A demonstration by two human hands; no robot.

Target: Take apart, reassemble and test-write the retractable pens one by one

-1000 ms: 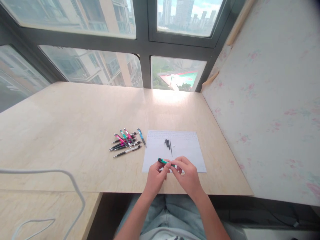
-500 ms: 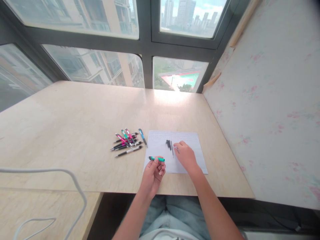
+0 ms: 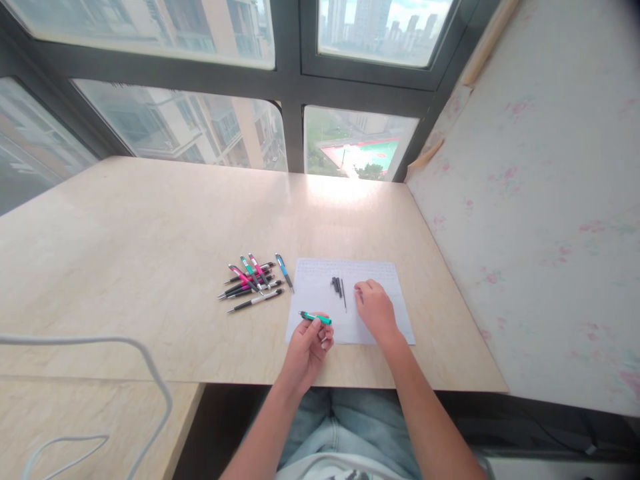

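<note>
My left hand (image 3: 311, 343) pinches the green pen barrel (image 3: 317, 318) between thumb and fingers, just above the sheet of paper (image 3: 310, 272). The barrel has a dark clip end pointing left. Over the right part of the sheet, my right hand (image 3: 375, 308) has its fingers curled down towards the paper. A small greyish bit shows by its fingertips, too small to name. Between the hands lie a thin black refill (image 3: 344, 295) and some short black pen parts (image 3: 337, 287), side by side on the paper.
Left of the paper lies a pile of pens (image 3: 250, 280) in pink, green, black and white, with a blue pen (image 3: 285, 272) beside it. A white cable (image 3: 145, 353) loops over the lower left. A floral wall (image 3: 540, 200) borders the desk (image 3: 150, 240) on the right.
My right hand has shifted slightly right, away from the refill. The left hand keeps its hold on the green barrel, which has moved a little to the right. The view has tilted slightly.
</note>
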